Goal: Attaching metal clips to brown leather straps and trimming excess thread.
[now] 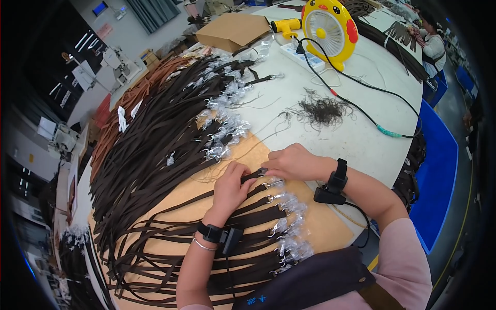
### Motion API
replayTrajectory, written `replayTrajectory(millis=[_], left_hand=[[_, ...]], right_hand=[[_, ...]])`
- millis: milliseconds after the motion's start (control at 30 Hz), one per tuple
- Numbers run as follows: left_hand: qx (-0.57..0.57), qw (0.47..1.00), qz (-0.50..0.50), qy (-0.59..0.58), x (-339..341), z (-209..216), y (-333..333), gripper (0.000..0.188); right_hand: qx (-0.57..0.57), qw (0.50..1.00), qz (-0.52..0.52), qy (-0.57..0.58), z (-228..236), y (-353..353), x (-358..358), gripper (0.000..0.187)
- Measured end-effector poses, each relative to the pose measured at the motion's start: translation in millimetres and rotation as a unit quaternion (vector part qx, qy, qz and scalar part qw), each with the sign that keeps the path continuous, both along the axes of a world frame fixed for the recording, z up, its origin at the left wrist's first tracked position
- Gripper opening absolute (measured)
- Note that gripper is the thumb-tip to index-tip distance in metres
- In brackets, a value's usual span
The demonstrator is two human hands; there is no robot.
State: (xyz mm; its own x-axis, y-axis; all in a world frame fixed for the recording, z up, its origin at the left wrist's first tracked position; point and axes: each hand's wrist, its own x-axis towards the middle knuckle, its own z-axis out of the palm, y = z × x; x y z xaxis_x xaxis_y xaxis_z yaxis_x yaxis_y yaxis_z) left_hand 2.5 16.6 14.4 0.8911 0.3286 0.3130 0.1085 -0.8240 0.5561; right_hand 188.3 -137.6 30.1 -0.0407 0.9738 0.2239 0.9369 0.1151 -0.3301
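Observation:
My left hand [230,187] is closed on the end of a dark brown strap [252,176], its fingers and thumb pinching it from the left. On the right of the same strap end, my right hand [294,161] pinches with thumb and forefinger, close to a small dark piece I cannot make out clearly. Below both hands, a row of similar dark straps [258,217] lies on tan board [330,227], their metal clasps wrapped in clear plastic [295,249]. A larger heap of dark straps [155,129] spreads to the left, also with plastic-wrapped ends.
A tangle of dark threads [323,109] lies on the white table [372,155]. Beyond it stand a yellow chick-shaped fan [330,32], a power strip [304,57] with black cable, and a cardboard box [233,32]. A blue bin [436,170] sits at right; another person [433,46] works far right.

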Motion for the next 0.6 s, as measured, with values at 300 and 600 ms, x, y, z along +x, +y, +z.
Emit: replayTrajectory(millis=[300,600], left_hand=[[-0.019,1.0,-0.008,-0.002,5,-6,2,0.014],[-0.072,0.995,0.015,0.061,7,8,-2,0.011]], right_hand=[[0.032,0.999,0.001,0.01,0,1,-2,0.025],[0.054,0.998,0.015,-0.019,-6,2,1,0.028]])
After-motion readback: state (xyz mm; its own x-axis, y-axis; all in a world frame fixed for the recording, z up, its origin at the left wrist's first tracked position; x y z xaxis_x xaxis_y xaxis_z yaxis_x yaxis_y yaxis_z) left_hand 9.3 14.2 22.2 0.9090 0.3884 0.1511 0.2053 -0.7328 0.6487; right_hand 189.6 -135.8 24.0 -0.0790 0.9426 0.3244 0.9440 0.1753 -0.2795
